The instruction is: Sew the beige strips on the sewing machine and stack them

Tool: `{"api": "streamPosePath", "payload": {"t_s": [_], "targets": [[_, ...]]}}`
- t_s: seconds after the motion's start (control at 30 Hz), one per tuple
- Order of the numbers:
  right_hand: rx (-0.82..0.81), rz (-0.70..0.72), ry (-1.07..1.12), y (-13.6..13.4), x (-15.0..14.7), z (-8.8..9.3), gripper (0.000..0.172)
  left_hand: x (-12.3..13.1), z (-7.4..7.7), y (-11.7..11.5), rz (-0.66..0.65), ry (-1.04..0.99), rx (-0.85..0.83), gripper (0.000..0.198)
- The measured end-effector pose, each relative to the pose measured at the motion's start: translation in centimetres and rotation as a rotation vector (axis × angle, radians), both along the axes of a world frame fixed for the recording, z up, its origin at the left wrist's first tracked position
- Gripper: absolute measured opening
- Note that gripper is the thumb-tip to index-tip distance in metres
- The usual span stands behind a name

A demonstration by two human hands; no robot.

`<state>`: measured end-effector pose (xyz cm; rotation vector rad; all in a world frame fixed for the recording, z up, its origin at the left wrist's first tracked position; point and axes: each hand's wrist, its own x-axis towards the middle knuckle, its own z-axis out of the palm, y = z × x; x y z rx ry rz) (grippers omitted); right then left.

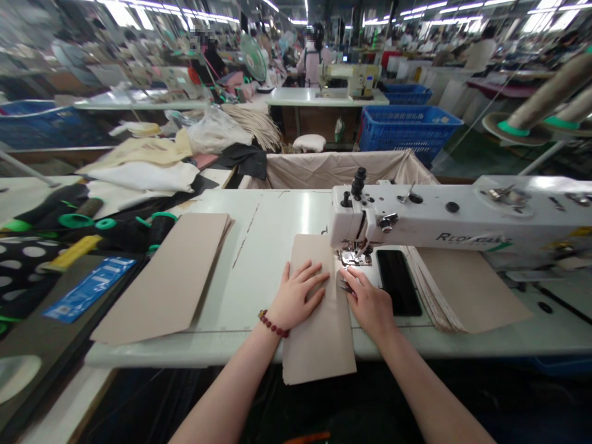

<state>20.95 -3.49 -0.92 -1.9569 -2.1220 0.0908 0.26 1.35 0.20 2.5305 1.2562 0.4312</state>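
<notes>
A beige fabric panel (319,345) lies under the needle area of a white sewing machine (393,216), its near end hanging over the table edge. My left hand (303,293) rests flat on this panel with fingers spread. Close to the presser foot (354,256), my right hand (370,299) is closed round small thread snips (345,286), whose dark metal tips poke out to the left. Its fingertips touch the panel's right edge. The rest of the snips is hidden in the palm.
One stack of beige panels (171,277) lies at left, another stack (467,290) at right beneath the machine arm. Beside the right hand is a black phone (398,282). Thread spools (161,228) and a blue packet (90,290) crowd the left side. Behind stands a cloth-lined bin (333,169).
</notes>
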Motion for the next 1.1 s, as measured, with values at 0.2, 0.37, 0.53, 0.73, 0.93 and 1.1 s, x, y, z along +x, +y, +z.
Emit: {"api": "streamPosePath", "payload": {"t_s": [0.2, 0.37, 0.53, 0.73, 0.93, 1.1], "targets": [[-0.006, 0.002, 0.009, -0.07, 0.03, 0.10, 0.057, 0.04, -0.24, 0.00, 0.002, 0.008, 0.015, 0.039], [-0.006, 0.001, 0.010, -0.07, -0.01, 0.07, 0.056, 0.07, -0.29, 0.00, 0.003, 0.013, 0.020, 0.039], [-0.007, 0.005, -0.001, -0.04, -0.01, -0.01, 0.055, 0.07, -0.15, -0.02, 0.002, 0.012, 0.024, 0.038], [-0.016, 0.000, -0.029, 0.01, -0.02, 0.03, 0.057, 0.05, -0.21, -0.02, 0.004, 0.006, 0.029, 0.038], [-0.001, 0.002, -0.010, 0.01, 0.01, 0.05, 0.055, 0.04, -0.24, 0.02, 0.003, 0.012, 0.023, 0.039], [-0.013, 0.001, -0.022, 0.03, 0.03, -0.05, 0.054, 0.04, -0.25, 0.04, 0.003, 0.010, 0.022, 0.038]]}}
